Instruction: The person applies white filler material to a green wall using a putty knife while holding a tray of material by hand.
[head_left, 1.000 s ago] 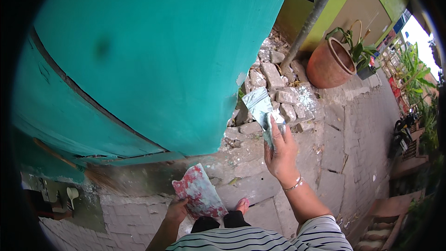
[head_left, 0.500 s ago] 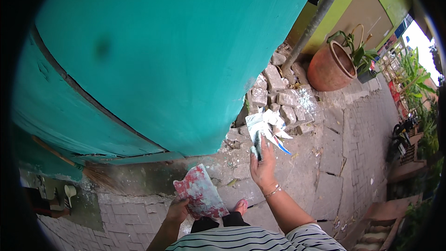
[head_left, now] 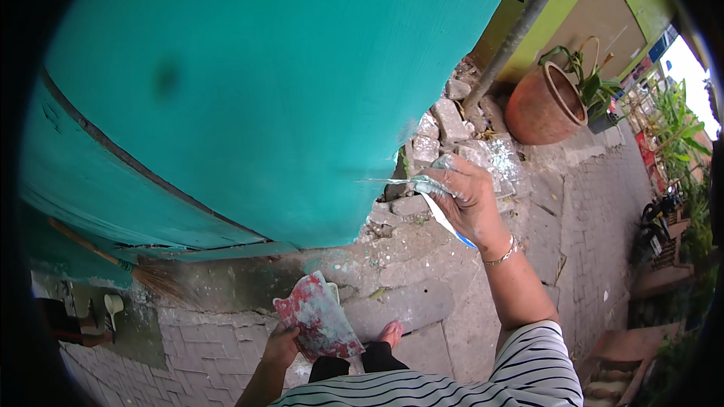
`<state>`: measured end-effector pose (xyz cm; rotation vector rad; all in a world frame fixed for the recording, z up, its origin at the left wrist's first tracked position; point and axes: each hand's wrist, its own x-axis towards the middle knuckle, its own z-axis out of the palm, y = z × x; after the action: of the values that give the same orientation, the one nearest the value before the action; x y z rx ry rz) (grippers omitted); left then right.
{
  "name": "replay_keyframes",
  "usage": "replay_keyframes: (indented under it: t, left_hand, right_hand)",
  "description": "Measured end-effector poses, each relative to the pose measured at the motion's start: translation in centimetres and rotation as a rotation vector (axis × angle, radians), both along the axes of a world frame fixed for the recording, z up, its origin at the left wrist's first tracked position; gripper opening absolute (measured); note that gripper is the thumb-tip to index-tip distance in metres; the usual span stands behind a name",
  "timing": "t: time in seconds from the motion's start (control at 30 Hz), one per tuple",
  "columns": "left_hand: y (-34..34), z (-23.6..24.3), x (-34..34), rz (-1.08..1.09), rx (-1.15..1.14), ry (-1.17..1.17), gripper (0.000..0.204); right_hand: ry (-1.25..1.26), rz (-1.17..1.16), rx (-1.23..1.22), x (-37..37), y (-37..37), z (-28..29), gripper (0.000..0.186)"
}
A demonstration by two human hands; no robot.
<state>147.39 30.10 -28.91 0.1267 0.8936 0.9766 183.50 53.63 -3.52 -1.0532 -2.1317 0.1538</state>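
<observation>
A teal wall (head_left: 264, 90) fills most of the view, its lower corner ragged and chipped on the right. Grey paving (head_left: 430, 305) runs below it and off to the right, scuffed and flecked with white. A lime wall (head_left: 596, 22) stands at the upper right, and in the gap between the two walls lies a heap of rubble (head_left: 450, 122), splashed pale in places. A grey pipe (head_left: 520, 34) slants up out of the rubble, and just beside its foot a round clay pot (head_left: 537, 114) sits with a plant (head_left: 596, 83) at its rim. A broom (head_left: 154, 280) leans along the base of the teal wall at the left. The left hand (head_left: 281, 345) grasps a red board (head_left: 320, 316) by its left edge, low in front of the person, the face smeared with pale paint. The right hand (head_left: 461, 188), its fingers stained pale, pinches a thin sheet (head_left: 392, 181) seen nearly edge-on, near the wall's corner; whether it touches the wall cannot be told. A white flap (head_left: 443, 218) with a blue end hangs below those fingers, and a bracelet (head_left: 499, 255) circles the right wrist
</observation>
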Motion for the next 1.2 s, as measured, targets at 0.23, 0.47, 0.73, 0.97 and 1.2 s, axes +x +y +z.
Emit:
replay_keyframes:
  t: [0.23,0.47,0.73,0.97,1.2]
  left_hand:
    - [-0.7,0.2,3.4,0.030,-0.038,-0.006,0.052]
    - [-1.4,-0.3,4.8,0.038,0.002,-0.016,0.052]
    - [-2.9,-0.2,5.8,0.063,0.001,-0.024,0.054]
    - [-3.3,-0.5,6.0,0.067,0.005,-0.034,0.053]
    - [-3.8,-0.5,5.1,0.101,0.027,-0.050,0.055]
  right_hand:
    - [0.326,0.263,-0.393,-0.3,5.9,-0.9,0.013]
    - [0.614,0.365,-0.675,0.5,8.1,-5.4,0.013]
    - [0.585,0.129,-0.757,6.2,4.4,-5.4,0.010]
    - [-0.139,0.031,-0.225,-0.2,2.3,-1.3,0.015]
    - [-0.149,-0.431,-0.047,0.4,-1.4,-2.7,0.016]
